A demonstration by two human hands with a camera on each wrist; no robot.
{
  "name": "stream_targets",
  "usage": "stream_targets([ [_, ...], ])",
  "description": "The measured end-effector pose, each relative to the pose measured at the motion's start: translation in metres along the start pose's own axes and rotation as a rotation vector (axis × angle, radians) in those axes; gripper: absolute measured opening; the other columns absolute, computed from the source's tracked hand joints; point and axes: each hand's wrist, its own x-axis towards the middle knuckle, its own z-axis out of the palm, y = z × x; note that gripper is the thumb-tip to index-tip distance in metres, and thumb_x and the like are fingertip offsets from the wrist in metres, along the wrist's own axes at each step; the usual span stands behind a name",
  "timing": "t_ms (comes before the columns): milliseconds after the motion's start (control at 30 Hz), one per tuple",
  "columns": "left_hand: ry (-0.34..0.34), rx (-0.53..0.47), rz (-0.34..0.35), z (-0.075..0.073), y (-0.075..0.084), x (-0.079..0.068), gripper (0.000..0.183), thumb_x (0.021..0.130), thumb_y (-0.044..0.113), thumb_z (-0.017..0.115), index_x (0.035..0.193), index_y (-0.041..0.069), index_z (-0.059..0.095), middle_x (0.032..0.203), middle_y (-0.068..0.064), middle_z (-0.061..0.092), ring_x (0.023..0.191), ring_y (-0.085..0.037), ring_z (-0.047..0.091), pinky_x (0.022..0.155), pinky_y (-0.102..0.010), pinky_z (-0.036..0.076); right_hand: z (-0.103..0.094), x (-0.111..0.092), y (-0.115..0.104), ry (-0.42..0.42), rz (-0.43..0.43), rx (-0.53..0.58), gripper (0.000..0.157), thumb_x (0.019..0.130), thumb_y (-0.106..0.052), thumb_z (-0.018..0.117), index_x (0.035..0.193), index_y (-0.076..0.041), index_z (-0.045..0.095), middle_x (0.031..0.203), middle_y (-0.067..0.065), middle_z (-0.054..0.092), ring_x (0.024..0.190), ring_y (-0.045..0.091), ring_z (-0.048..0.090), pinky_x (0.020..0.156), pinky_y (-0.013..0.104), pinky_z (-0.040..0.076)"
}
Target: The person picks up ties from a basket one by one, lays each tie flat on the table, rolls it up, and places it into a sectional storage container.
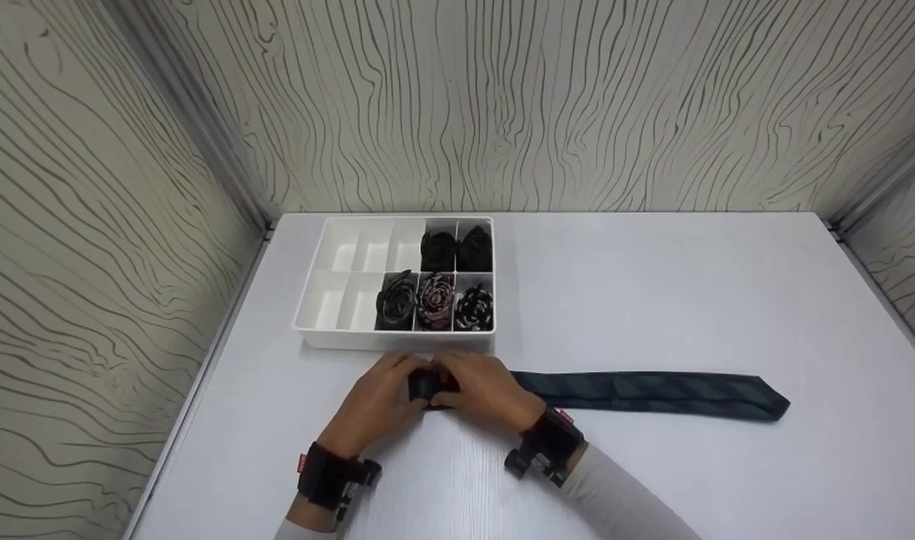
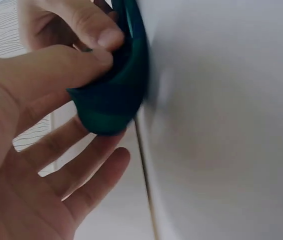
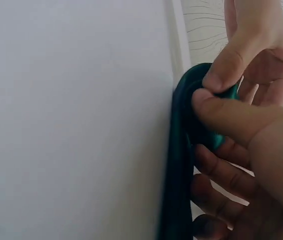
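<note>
A dark green and navy necktie [image 1: 652, 393] lies stretched across the table toward the right, its pointed end farthest from me. At its other end the cloth is rolled into a loose coil, seen close up in the left wrist view as the rolled necktie end [image 2: 114, 102]. My left hand [image 1: 386, 401] grips the coil from the left, thumb on its inner side and fingers around its outside. From the right, my right hand [image 1: 487, 390] pinches the same coil [image 3: 191, 95], its thumb close to the left thumb. Parts of the coil are hidden behind the fingers.
Just behind my hands stands a white divided box [image 1: 397, 341]. Several rolled neckties, among them a reddish patterned one [image 1: 436, 298], fill compartments on its right side; those on the left hold nothing. Patterned wall panels [image 1: 502, 105] border the white table [image 1: 697, 292].
</note>
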Motion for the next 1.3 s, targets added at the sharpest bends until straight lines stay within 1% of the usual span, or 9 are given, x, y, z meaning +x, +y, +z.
stream_targets([
  [100,-0.03,-0.043,-0.021,0.002,0.0,-0.001,0.043,0.084,0.007,0.087,0.122,0.014,0.069,0.127,-0.004,0.067,0.122,-0.023,0.067,0.105,-0.045,0.056,-0.001,-0.001,0.001,-0.011,0.005,0.001,0.04,0.092,-0.04,0.083,0.122,-0.018,0.07,0.113,-0.003,0.069,0.099,0.015,0.066,0.084,0.034,0.056],
  [200,-0.045,-0.056,-0.021,0.003,0.001,0.0,0.038,0.084,0.006,0.086,0.119,0.013,0.072,0.122,-0.004,0.067,0.117,-0.022,0.067,0.103,-0.045,0.057,-0.003,-0.003,0.001,-0.015,-0.011,0.014,0.045,0.09,-0.043,0.084,0.124,-0.019,0.07,0.12,-0.003,0.066,0.106,0.017,0.067,0.09,0.037,0.058],
  [400,-0.08,-0.113,-0.026,0.003,0.002,0.0,0.044,0.085,0.011,0.087,0.125,0.013,0.069,0.127,-0.004,0.065,0.121,-0.021,0.064,0.106,-0.045,0.056,-0.007,-0.006,0.006,-0.005,0.004,0.017,0.038,0.087,-0.037,0.088,0.114,-0.017,0.071,0.111,-0.003,0.068,0.1,0.015,0.067,0.087,0.036,0.057],
  [467,-0.087,-0.126,-0.02,0.004,0.003,0.0,0.042,0.084,0.01,0.087,0.122,0.014,0.068,0.127,-0.002,0.065,0.12,-0.019,0.063,0.106,-0.044,0.055,-0.008,-0.008,0.006,-0.013,0.003,0.013,0.042,0.085,-0.039,0.089,0.115,-0.017,0.07,0.112,-0.003,0.067,0.1,0.015,0.066,0.087,0.035,0.057],
  [567,-0.084,-0.097,0.004,0.004,0.004,0.001,0.037,0.082,0.01,0.088,0.115,0.015,0.072,0.122,0.0,0.066,0.117,-0.017,0.063,0.105,-0.042,0.056,-0.008,-0.01,0.006,-0.019,-0.026,0.025,0.047,0.085,-0.042,0.089,0.119,-0.017,0.069,0.116,-0.003,0.066,0.103,0.015,0.066,0.088,0.036,0.058],
  [800,-0.089,-0.106,0.04,0.006,0.008,0.002,0.042,0.083,0.013,0.089,0.12,0.016,0.07,0.123,0.003,0.066,0.117,-0.014,0.064,0.104,-0.039,0.056,-0.007,-0.017,0.011,0.004,-0.001,0.044,0.045,0.083,-0.041,0.091,0.115,-0.017,0.069,0.111,-0.003,0.068,0.099,0.014,0.064,0.086,0.034,0.055],
  [967,-0.079,-0.152,0.071,0.005,0.008,0.001,0.039,0.083,0.009,0.089,0.117,0.015,0.07,0.115,0.004,0.069,0.11,-0.014,0.065,0.099,-0.037,0.057,-0.009,-0.024,0.016,0.016,-0.051,0.035,0.049,0.084,-0.043,0.09,0.122,-0.018,0.071,0.119,-0.001,0.066,0.106,0.016,0.065,0.089,0.036,0.058],
  [1200,-0.047,-0.118,0.006,0.003,0.004,-0.002,0.04,0.083,0.007,0.087,0.117,0.014,0.067,0.119,-0.001,0.067,0.108,-0.016,0.066,0.096,-0.039,0.059,-0.011,-0.031,0.026,-0.01,-0.023,0.026,0.036,0.089,-0.034,0.086,0.119,-0.018,0.074,0.119,0.002,0.065,0.105,0.017,0.061,0.088,0.037,0.056],
  [1300,-0.056,-0.117,0.002,0.003,0.004,-0.002,0.041,0.082,0.003,0.087,0.116,0.014,0.067,0.117,0.0,0.068,0.109,-0.017,0.067,0.098,-0.04,0.059,-0.012,-0.031,0.027,-0.004,-0.051,0.016,0.032,0.09,-0.028,0.085,0.118,-0.017,0.074,0.118,0.004,0.065,0.107,0.02,0.059,0.091,0.039,0.055],
])
